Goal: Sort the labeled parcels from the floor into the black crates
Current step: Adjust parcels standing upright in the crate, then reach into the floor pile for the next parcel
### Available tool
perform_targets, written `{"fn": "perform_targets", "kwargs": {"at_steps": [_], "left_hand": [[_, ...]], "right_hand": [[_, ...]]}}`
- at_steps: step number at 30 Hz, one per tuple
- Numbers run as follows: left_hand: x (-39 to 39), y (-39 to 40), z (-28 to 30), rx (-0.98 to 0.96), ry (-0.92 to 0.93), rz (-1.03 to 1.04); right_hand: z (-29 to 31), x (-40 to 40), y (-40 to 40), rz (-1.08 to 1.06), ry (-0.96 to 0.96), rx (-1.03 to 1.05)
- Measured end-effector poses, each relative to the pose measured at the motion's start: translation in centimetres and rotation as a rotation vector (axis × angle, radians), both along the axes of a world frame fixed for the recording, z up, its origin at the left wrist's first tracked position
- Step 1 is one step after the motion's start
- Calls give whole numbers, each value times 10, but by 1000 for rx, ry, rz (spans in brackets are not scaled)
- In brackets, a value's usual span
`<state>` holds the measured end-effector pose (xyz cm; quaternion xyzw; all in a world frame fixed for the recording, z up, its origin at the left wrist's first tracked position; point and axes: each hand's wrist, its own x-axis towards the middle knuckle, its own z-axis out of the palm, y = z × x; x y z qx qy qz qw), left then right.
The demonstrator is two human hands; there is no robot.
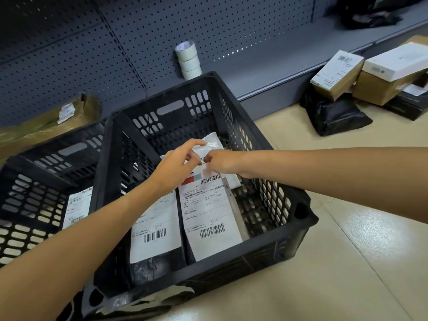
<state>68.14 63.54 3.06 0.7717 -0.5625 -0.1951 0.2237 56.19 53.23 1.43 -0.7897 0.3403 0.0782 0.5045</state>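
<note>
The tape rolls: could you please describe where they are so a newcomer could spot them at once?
Look at the grey pegboard shelving behind the big black crate. Just past the crate's far rim, on the shelf base, stands a stack of tape rolls. It is the only round white column there; the parcels nearby are flat or boxy.

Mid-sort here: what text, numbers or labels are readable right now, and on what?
"业务类型", partly cut off: top right of the right label in the near crate.
All else on that label: barcodes and print too small.
Left label: blurred.
Cardboard box label on the floor: barcode only, text unreadable.
</note>
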Motion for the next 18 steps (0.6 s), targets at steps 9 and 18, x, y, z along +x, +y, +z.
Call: {"fn": "perform_targets", "kwargs": {"at_steps": [9, 18], "left_hand": [[-22, -58, 26, -319, 64, 186], [-80, -117, 33, -348, 50, 17]], "right_hand": [[40, -10, -57, -280, -479, 92], [26, -79, -135, -746, -682, 28]]}}
